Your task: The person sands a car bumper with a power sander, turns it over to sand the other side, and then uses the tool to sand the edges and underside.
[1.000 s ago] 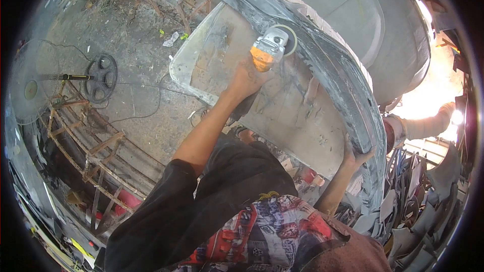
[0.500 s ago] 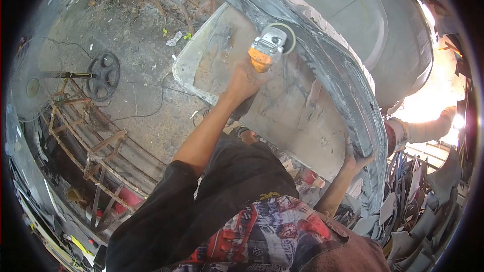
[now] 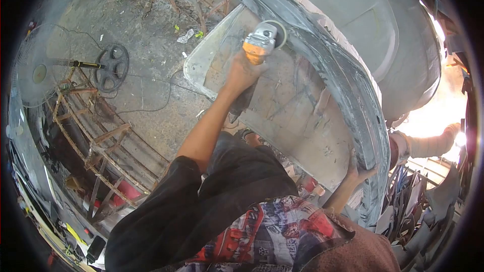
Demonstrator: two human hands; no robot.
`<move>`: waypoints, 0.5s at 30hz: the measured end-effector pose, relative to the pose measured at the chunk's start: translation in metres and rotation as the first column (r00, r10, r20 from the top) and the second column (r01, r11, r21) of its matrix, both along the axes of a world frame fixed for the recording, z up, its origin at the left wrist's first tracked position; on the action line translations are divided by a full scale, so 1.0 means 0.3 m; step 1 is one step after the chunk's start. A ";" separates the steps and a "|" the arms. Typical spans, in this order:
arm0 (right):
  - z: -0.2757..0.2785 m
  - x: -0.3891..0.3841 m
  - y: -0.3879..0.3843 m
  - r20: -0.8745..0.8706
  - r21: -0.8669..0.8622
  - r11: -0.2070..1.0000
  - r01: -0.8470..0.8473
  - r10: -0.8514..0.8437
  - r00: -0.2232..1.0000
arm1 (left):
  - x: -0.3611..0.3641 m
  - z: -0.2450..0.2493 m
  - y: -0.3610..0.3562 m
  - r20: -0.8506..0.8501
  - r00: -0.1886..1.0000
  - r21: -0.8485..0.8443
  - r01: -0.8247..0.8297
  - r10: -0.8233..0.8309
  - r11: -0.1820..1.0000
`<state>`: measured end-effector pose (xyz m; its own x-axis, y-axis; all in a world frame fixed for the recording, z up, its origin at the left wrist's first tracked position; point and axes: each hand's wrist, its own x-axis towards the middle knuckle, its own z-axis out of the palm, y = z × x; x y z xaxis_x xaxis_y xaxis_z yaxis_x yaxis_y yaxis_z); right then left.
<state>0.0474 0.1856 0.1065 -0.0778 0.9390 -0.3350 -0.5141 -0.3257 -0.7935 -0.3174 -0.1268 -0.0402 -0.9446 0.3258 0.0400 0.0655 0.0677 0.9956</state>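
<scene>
My left hand is wrapped round the body of an angle grinder with an orange and silver head. Its round disc sits at the near edge of a long, curved grey car bumper; whether it touches cannot be made out. Scuffed, dusty and streaked with white, the bumper arcs from the upper middle to the lower right. Near its lower end, my right hand grips the edge. Beneath the grinder lies a dusty flat panel.
A fan stands at left beside a steering wheel. Rusty metal frames lie below them. Large grey moulded panels are behind the bumper. A duct and a pile of scrap pieces are at right.
The view has shifted a little, moving the surroundings rightward. The grinder in my left hand has moved left along the bumper. My right hand keeps its grip on the same edge.
</scene>
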 end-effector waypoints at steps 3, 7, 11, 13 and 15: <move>0.028 -0.027 -0.032 0.043 0.028 1.000 0.012 -0.014 0.999 | -0.009 0.053 -0.035 0.068 0.998 -0.077 0.010 -0.005 0.997; 0.027 -0.032 -0.030 0.059 0.012 0.998 0.066 -0.067 0.996 | -0.002 0.057 -0.035 0.018 0.999 -0.046 -0.033 0.033 0.998; 0.008 -0.015 -0.024 0.095 0.064 0.997 0.035 -0.041 0.995 | 0.005 0.081 -0.021 0.134 0.991 0.002 0.028 -0.028 1.000; 0.008 -0.010 -0.020 0.075 0.054 0.999 0.007 -0.011 0.997 | 0.007 0.061 -0.009 0.157 0.985 0.029 0.071 -0.075 0.997; 0.005 -0.006 -0.014 0.075 0.052 0.999 0.004 -0.008 0.997 | 0.012 0.048 0.008 0.117 0.992 0.006 0.045 -0.046 0.999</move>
<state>0.0455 0.1814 0.1080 -0.0484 0.9557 -0.2902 -0.4541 -0.2799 -0.8458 -0.3139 -0.1243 -0.0257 -0.9269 0.3688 -0.0690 -0.0489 0.0635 0.9968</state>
